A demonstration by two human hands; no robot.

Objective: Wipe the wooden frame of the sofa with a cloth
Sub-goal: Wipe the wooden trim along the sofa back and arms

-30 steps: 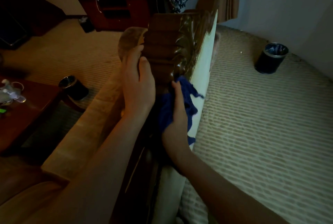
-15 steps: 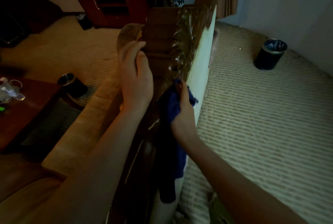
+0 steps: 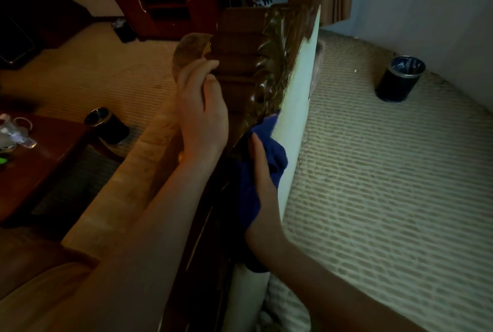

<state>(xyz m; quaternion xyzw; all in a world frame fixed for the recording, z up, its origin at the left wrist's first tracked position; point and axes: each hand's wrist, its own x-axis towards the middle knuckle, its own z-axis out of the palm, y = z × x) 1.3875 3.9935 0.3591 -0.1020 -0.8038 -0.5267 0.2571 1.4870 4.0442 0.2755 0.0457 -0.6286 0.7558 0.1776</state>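
while our left hand is gripping the wooden frame, our right hand is pressing the soft, limp cloth; fingers seemingly straight.

Blue cloth bunched against dark carved wooden frame, below its scrolled top

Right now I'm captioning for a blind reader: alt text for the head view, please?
A right hand presses a blue cloth against a sofa's carved wooden frame while the left hand grips its top.
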